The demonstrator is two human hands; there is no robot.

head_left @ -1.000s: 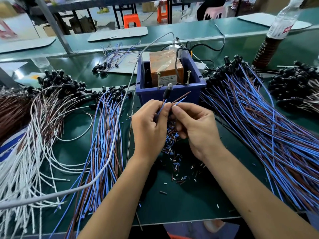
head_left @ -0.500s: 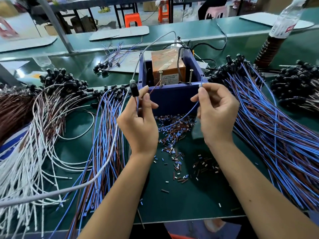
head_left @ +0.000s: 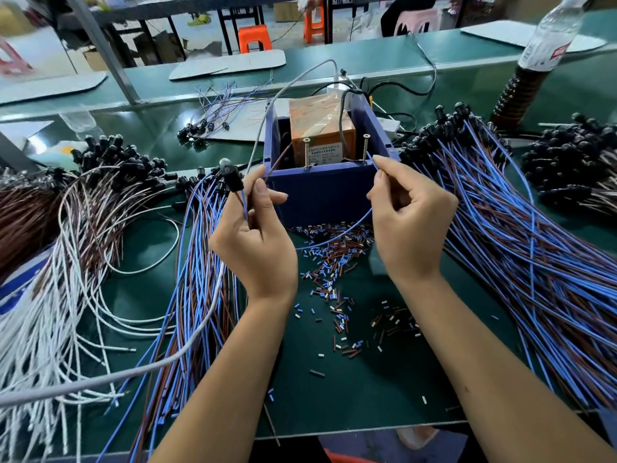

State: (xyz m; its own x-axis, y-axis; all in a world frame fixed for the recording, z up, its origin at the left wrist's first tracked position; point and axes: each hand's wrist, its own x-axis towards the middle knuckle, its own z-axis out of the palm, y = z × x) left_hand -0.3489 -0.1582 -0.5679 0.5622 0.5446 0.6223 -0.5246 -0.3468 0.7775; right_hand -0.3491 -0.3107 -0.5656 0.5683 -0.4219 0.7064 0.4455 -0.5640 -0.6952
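Fingers [head_left: 258, 182] of the left hand [head_left: 253, 242] are curling round the blue wire [head_left: 334, 238] just below its black cap [head_left: 232, 178], which is standing up beside the knuckles. The thumb and forefinger of that hand are also pinching a thin brown wire [head_left: 278, 162], whose far end is reaching over the left front corner of the blue box [head_left: 320, 195].

The right hand [head_left: 407, 222] is pinching the other end of the blue wire between thumb and forefinger and holding its tip up at the right screw [head_left: 366, 147], one of two standing behind the box's front wall. Its remaining fingers are curling loosely into the palm. Between the two hands the blue wire is sagging in a shallow loop in front of the box, above a heap of cut insulation bits [head_left: 334, 262] that is lying on the green surface [head_left: 367, 379].

An orange block [head_left: 320, 128] is sitting inside the box. Bundles of blue and brown wires [head_left: 517, 245] are fanning out to the right, a smaller bundle [head_left: 197, 262] is running just left of the left hand, and white wires [head_left: 50, 312] are spreading at the far left.
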